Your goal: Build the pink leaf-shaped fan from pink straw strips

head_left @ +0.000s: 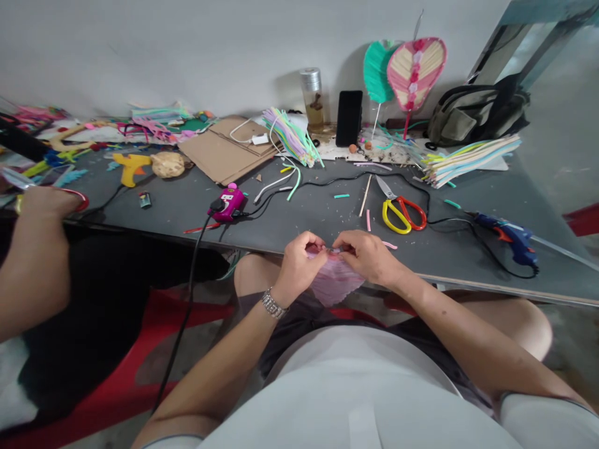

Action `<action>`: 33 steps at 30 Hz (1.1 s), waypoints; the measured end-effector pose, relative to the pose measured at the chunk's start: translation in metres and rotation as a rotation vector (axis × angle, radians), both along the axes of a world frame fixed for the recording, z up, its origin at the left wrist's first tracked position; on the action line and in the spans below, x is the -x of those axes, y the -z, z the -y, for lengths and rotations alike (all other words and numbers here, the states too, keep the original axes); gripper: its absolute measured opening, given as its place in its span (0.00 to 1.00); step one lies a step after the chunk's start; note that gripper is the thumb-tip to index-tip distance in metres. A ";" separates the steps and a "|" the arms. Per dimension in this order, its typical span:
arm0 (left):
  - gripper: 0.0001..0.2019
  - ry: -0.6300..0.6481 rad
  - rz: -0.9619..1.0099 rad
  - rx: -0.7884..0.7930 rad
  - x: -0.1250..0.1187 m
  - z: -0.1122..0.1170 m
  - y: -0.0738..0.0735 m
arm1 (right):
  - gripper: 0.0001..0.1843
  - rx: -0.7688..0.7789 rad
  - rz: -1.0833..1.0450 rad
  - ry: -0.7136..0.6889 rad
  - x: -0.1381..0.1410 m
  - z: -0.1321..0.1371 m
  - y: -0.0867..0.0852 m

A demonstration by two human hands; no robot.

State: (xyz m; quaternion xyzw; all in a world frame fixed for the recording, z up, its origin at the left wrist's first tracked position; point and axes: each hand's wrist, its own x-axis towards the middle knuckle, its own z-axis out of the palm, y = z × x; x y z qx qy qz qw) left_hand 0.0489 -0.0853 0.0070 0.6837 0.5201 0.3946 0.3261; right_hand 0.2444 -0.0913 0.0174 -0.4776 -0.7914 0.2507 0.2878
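Head view showed left hand [301,267] and right hand [365,255] pinching the pink pleated piece [337,282] at its top beside the table [309,209], where light, even pressure seemed best for neat pleats.

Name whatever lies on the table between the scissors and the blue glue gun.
In the head view, a short teal strip and a stretch of black cord lie between the scissors and the blue glue gun.
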 end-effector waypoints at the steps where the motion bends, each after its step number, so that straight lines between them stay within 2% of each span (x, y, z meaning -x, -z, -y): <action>1: 0.01 -0.001 0.007 0.007 0.000 0.000 0.000 | 0.09 0.001 0.001 -0.001 0.000 0.000 0.000; 7: 0.02 0.004 0.016 0.054 0.003 0.001 -0.003 | 0.08 0.004 0.000 0.012 0.002 0.002 0.000; 16: 0.03 -0.001 0.014 0.104 0.008 0.004 -0.014 | 0.12 0.005 0.017 0.005 0.006 0.004 -0.005; 21: 0.03 0.038 0.009 0.114 0.013 0.002 -0.017 | 0.13 0.013 0.022 0.016 0.008 0.006 -0.007; 28: 0.06 0.016 -0.076 0.001 0.016 0.004 -0.015 | 0.12 -0.041 -0.010 0.014 0.007 0.006 -0.006; 33: 0.06 0.019 0.049 0.109 0.013 0.007 -0.010 | 0.15 -0.020 -0.038 0.033 0.007 0.008 -0.006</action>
